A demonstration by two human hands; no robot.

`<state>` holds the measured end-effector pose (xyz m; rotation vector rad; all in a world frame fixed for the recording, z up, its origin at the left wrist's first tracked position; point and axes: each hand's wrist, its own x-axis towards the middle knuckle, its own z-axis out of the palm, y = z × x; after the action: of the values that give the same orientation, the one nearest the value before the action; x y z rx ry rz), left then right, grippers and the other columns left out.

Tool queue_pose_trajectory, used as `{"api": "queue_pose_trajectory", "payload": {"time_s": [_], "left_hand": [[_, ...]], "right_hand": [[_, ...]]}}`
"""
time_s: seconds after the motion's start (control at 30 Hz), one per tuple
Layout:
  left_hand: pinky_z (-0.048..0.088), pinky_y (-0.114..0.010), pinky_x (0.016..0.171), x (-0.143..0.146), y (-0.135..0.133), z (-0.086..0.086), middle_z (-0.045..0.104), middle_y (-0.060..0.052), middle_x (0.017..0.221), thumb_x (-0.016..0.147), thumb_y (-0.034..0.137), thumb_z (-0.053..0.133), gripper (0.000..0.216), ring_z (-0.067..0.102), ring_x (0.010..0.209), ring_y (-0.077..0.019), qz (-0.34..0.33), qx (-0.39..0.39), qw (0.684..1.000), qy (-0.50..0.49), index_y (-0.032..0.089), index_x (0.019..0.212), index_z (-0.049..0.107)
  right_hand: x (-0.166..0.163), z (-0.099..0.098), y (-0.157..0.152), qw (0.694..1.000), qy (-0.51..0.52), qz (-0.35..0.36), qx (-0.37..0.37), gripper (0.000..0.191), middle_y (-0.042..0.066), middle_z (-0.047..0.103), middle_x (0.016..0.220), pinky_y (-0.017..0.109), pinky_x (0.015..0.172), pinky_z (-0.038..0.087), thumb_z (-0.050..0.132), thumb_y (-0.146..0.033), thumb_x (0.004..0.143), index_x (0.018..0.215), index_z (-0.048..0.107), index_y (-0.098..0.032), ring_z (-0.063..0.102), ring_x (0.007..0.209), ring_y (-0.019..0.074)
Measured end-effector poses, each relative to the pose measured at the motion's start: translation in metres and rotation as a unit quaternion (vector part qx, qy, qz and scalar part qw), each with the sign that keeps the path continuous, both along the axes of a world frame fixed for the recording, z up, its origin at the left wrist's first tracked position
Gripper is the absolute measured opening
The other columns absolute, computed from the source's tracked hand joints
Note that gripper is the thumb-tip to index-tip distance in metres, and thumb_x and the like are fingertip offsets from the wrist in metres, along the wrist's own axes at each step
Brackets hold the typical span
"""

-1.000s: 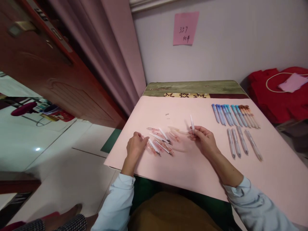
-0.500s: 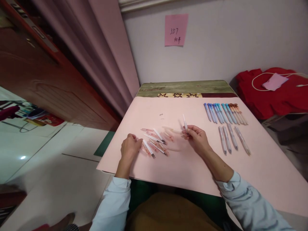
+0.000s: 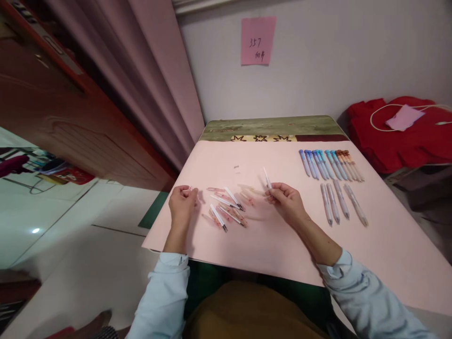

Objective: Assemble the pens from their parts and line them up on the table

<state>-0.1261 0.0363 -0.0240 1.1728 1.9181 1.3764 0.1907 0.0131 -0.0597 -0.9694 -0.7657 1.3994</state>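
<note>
A pink sheet (image 3: 275, 235) covers the table in front of me. My right hand (image 3: 286, 202) pinches a thin white pen refill (image 3: 267, 178) that points up and away. My left hand (image 3: 182, 203) is raised slightly off the sheet at the left, its fingers closed on a small pink pen part (image 3: 191, 189). Between the hands lies a loose heap of pink pen barrels and white refills (image 3: 228, 207).
At the right of the sheet lie a row of blue and brown pens (image 3: 330, 164) and, below it, several clear pens (image 3: 341, 201). A tiny part (image 3: 237, 167) lies mid-sheet. Red cloth with a white cord (image 3: 402, 129) sits at far right. A pink note (image 3: 257, 40) hangs on the wall.
My left hand has left the heap, moved left and lifted with a small pink part in its fingers. My right hand still holds the refill in about the same place.
</note>
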Motion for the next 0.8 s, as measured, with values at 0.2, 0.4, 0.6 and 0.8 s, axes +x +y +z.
{"api": "queue_pose_trajectory", "payload": {"time_s": [0.2, 0.4, 0.6, 0.8], "left_hand": [[0.054, -0.026, 0.053, 0.087, 0.033, 0.033, 0.059, 0.004, 0.056, 0.061, 0.034, 0.079, 0.040, 0.059, 0.049, -0.0112, -0.077, 0.073, 0.944, -0.312, 0.013, 0.088, 0.059], [0.056, -0.027, 0.050, 0.160, 0.042, 0.013, 0.058, 0.006, 0.063, 0.068, 0.040, 0.076, 0.045, 0.063, 0.053, -0.0132, -0.032, 0.137, 0.914, -0.380, 0.016, 0.095, 0.050], [0.058, -0.031, 0.054, 0.163, 0.032, -0.004, 0.064, 0.002, 0.073, 0.077, 0.041, 0.070, 0.042, 0.065, 0.053, -0.0134, -0.029, 0.157, 0.915, -0.369, 0.020, 0.102, 0.044], [0.059, -0.033, 0.058, 0.159, 0.031, -0.003, 0.066, 0.000, 0.079, 0.082, 0.041, 0.065, 0.037, 0.067, 0.056, -0.0141, -0.031, 0.156, 0.923, -0.351, 0.020, 0.103, 0.043]], "right_hand": [[-0.002, -0.001, 0.000, 0.999, -0.025, 0.021, 0.011, 0.032, 0.004, 0.071, 0.075, 0.024, 0.058, 0.043, 0.080, -0.036, 0.070, 0.092, 0.066, -0.017, 0.057, 0.058, 0.0112], [-0.001, -0.001, 0.001, 0.999, -0.026, 0.017, 0.015, 0.033, 0.001, 0.069, 0.072, 0.024, 0.060, 0.046, 0.080, -0.038, 0.071, 0.093, 0.066, -0.018, 0.057, 0.058, 0.0106], [-0.005, 0.004, -0.002, 0.992, -0.108, 0.067, 0.016, 0.032, 0.001, 0.066, 0.072, 0.024, 0.058, 0.047, 0.076, -0.043, 0.072, 0.090, 0.067, -0.018, 0.057, 0.060, 0.0122], [-0.008, 0.007, -0.006, 0.970, -0.214, 0.101, 0.050, 0.024, -0.001, 0.062, 0.067, 0.022, 0.055, 0.042, 0.068, -0.040, 0.080, 0.090, 0.068, -0.018, 0.053, 0.058, 0.0113]]}}
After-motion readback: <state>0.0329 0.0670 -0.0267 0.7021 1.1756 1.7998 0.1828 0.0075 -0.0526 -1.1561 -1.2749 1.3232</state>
